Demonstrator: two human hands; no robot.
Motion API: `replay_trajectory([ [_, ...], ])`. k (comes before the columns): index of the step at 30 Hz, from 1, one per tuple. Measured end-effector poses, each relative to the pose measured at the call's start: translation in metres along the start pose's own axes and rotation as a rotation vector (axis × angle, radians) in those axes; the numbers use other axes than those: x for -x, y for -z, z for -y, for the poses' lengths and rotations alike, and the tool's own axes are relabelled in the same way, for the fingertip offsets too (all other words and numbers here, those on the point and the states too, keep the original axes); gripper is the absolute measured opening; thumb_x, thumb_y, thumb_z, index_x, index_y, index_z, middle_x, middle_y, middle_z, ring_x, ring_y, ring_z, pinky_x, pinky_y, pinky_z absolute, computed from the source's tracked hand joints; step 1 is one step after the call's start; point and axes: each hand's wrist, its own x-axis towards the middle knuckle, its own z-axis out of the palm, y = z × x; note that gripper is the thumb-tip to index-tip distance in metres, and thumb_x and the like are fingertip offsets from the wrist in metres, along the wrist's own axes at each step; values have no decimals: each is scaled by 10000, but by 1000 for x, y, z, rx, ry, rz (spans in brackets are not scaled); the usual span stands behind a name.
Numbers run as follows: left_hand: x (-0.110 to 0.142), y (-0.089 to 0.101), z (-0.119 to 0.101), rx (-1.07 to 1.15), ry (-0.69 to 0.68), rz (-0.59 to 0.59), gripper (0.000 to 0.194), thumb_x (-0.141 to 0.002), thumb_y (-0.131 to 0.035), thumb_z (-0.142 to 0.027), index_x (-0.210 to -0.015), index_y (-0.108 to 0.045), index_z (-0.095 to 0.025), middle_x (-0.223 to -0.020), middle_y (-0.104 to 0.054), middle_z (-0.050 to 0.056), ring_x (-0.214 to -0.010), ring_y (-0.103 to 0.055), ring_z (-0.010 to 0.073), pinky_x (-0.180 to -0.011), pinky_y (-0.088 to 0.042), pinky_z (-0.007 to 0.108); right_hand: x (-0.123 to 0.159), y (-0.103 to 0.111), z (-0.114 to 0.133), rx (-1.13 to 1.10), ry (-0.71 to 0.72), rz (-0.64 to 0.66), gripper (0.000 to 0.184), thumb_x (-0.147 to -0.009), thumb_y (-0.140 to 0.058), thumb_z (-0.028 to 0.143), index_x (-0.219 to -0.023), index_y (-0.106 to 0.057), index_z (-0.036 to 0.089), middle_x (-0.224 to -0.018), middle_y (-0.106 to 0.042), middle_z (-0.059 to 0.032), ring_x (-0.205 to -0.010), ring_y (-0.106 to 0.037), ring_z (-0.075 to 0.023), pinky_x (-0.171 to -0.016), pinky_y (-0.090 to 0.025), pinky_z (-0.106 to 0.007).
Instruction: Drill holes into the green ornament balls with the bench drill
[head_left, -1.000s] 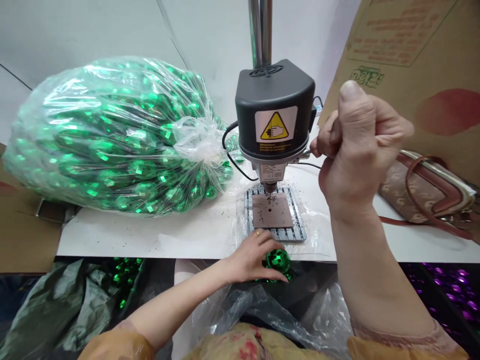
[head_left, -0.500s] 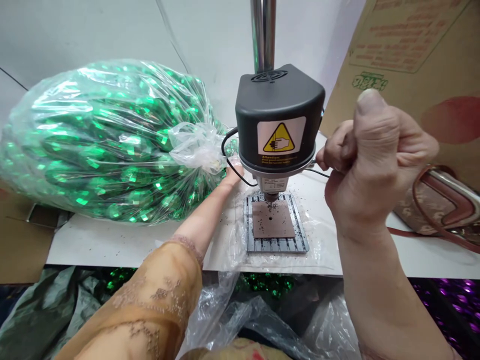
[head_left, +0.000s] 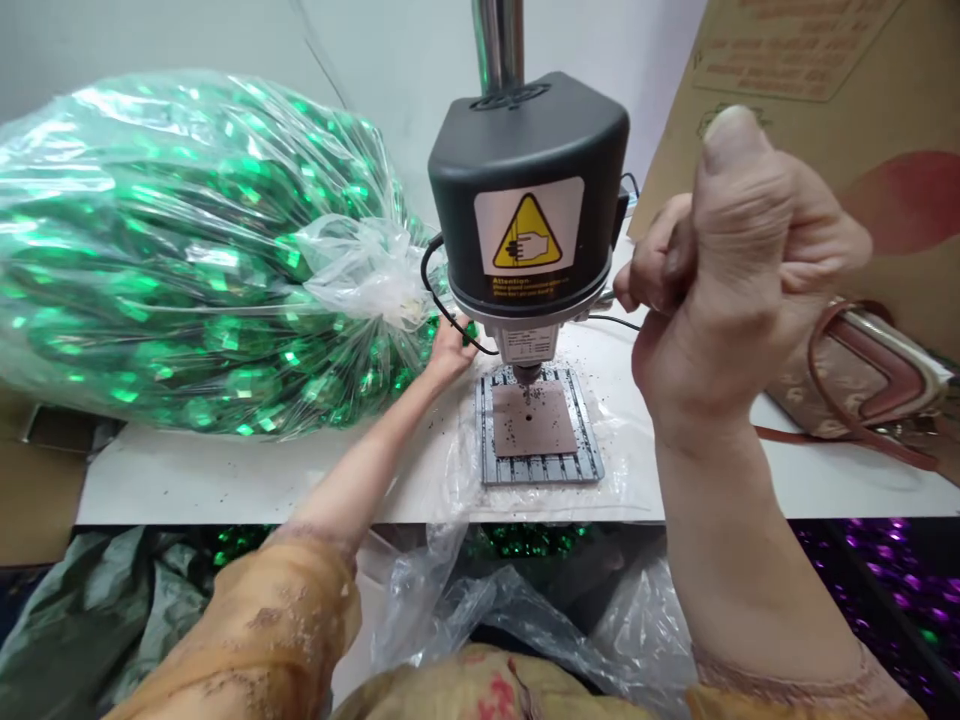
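A small bench drill press (head_left: pixel 529 190) with a black housing and a hand-warning label stands before me. Its bit points down at a brown square board (head_left: pixel 534 420) with a dark hole, on a grey slotted base (head_left: pixel 491 470). My right hand (head_left: pixel 739 250) is closed in a fist around the press's feed lever, mostly hidden by the fingers. Behind the drill head's left side, my left hand (head_left: pixel 452 345) has its fingers closed on a shiny green faceted piece (head_left: pixel 470 331), partly hidden. The knot of a clear plastic bag (head_left: pixel 225 240) full of green faceted pieces is beside it.
Dark shavings lie scattered on the base and white table (head_left: pixel 300 480). At right are a cardboard box (head_left: pixel 795 100) and a handbag (head_left: pixel 814 390). Clear plastic sheeting (head_left: pixel 517 610) hangs over the front edge. Purple shiny pieces (head_left: pixel 892 570) show below on the right.
My left hand has drawn back slightly from behind the drill head, showing the green piece. The view has shifted a little; my right hand stays in its fist at the lever.
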Motion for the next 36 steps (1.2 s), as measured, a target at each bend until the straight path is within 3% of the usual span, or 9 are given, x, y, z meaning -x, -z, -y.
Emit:
replay_trajectory([
  [4, 67, 22, -8, 136, 29, -33, 404, -781, -827, -299, -1146, -697, -184, -1162, -665, 98, -1102, -649, 249, -1020, -542, 407, 0, 2, -3, -42, 6, 10, 449, -932, -556, 231, -541, -340, 186, -476, -243, 65, -433, -365, -5, -466, -267, -219],
  [7, 108, 21, -20, 446, 191, -13, 553, -814, -792, -533, -1242, -648, -214, -1035, -707, 75, -898, -690, 204, -753, -599, 322, 0, 3, -6, -66, -4, 12, 461, -931, -569, 241, -537, -336, 182, -477, -236, 67, -430, -363, 1, -471, -276, -201],
  [9, 122, 15, -29, 580, 265, 45, 619, -818, -764, -613, -1280, -633, -223, -1007, -720, 77, -860, -691, 203, -655, -582, 290, -1, 3, -8, -76, -4, 0, 475, -925, -590, 263, -533, -334, 185, -465, -231, 71, -417, -351, -2, -454, -262, -202],
  [15, 121, -3, -46, 589, 234, 184, 632, -814, -780, -594, -1317, -640, -238, -1240, -708, 98, -1060, -684, 244, -809, -585, 329, -2, 4, -13, -52, -5, 1, 542, -869, -661, 461, -523, -340, 196, -445, -327, 70, -410, -323, -15, -424, -262, -244],
  [18, 120, -8, -48, 529, 198, 182, 649, -765, -848, -510, -1303, -622, -226, -1163, -714, 84, -1043, -682, 228, -880, -562, 340, -1, 6, -13, -32, -1, 45, 539, -865, -637, 509, -541, -341, 195, -464, -325, 67, -416, -310, -11, -425, -246, -244],
  [23, 123, -11, -51, 364, 222, 193, 518, -755, -863, -400, -1167, -636, -183, -1043, -712, 68, -903, -665, 188, -754, -528, 286, 1, 8, -9, -8, 45, 98, 519, -902, -575, 519, -589, -326, 189, -522, -302, 56, -437, -331, 5, -455, -253, -217],
  [27, 125, -14, -59, 262, 187, 203, 499, -759, -853, -366, -1179, -657, -182, -975, -705, 51, -839, -644, 182, -713, -512, 286, 1, 7, -10, -27, 14, 89, 532, -890, -599, 531, -582, -332, 190, -523, -296, 55, -437, -307, 0, -450, -244, -231],
  [32, 126, -23, -64, 152, 84, 158, 493, -757, -857, -332, -1206, -695, -208, -1042, -703, 69, -960, -649, 227, -853, -531, 357, 0, 7, -11, -21, 2, 77, 535, -890, -613, 514, -564, -339, 190, -505, -305, 58, -432, -316, -4, -451, -236, -234],
  [36, 129, -28, -60, 194, 93, 145, 529, -762, -862, -341, -1240, -682, -204, -1144, -694, 98, -1065, -650, 256, -950, -531, 403, 2, 9, -11, 28, 3, 87, 516, -934, -571, 478, -580, -320, 199, -515, -316, 53, -447, -309, -7, -456, -260, -241],
])
